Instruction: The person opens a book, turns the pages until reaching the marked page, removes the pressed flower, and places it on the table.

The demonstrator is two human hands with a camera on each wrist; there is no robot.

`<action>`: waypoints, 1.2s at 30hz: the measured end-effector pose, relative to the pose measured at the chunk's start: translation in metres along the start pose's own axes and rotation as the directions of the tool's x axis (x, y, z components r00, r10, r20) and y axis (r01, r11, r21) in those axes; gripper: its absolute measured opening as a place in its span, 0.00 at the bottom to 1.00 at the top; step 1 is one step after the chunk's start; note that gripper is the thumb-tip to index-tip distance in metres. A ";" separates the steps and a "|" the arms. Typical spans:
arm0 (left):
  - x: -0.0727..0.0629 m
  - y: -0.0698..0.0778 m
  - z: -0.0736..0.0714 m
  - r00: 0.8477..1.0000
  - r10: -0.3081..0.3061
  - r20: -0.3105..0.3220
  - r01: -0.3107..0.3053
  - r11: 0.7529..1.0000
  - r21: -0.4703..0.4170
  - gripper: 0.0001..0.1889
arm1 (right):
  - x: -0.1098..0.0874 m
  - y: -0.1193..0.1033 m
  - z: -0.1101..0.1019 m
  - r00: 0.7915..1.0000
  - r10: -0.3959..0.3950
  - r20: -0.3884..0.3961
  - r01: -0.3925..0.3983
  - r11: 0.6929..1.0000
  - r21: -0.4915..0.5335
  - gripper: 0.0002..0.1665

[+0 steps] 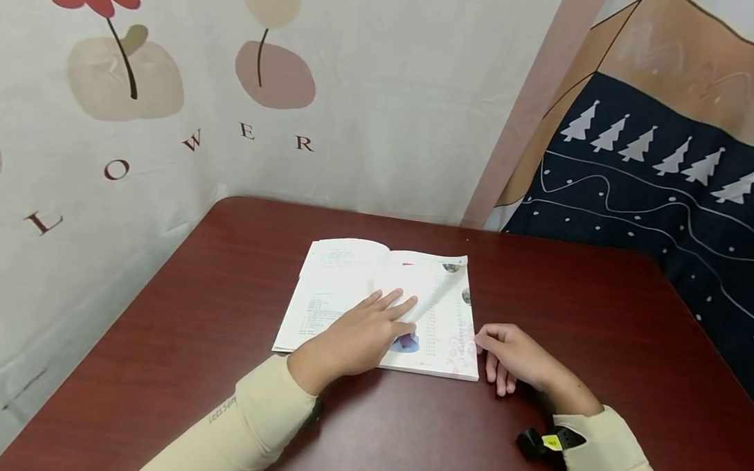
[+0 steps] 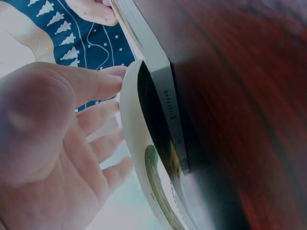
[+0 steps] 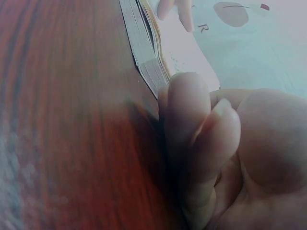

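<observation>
An open book (image 1: 345,265) lies on the table, its left pages bowed up near the spine. My left hand (image 1: 357,335) rests across the middle of it, fingers spread and straight on the right page. In the left wrist view the left fingertips (image 2: 112,136) touch the curved pages above the book's spine (image 2: 168,96). Just off the book's right edge lies my right hand (image 1: 516,355), its fingers loosely bent. Its thumb and index finger are close to the page edges (image 3: 153,72); whether they touch is hard to tell.
The dark red-brown table (image 1: 226,272) extends around the book on all sides. A pale curtain with printed flowers and letters (image 1: 387,125) hangs behind and at the left. A navy cloth with white trees (image 1: 653,183) hangs at the right. A black strap (image 1: 535,442) circles the right wrist.
</observation>
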State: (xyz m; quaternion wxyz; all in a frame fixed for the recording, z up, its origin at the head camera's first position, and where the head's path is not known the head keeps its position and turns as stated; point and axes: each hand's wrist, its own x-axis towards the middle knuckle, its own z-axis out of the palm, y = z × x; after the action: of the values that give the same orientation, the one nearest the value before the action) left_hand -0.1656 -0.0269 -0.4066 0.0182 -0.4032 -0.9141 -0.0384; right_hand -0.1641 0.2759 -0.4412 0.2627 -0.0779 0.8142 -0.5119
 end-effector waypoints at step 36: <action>0.000 0.001 -0.002 0.994 -0.108 -0.006 0.108 0.993 0.038 0.21 | -0.001 -0.004 -0.002 1.000 0.025 -0.001 -0.025 1.000 -0.009 0.18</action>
State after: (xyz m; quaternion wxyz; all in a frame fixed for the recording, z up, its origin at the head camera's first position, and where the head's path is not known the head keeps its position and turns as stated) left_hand -0.1650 -0.0264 -0.4046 0.0256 -0.3528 -0.9351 -0.0228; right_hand -0.1646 0.2758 -0.4370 0.2684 -0.0686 0.8174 -0.5051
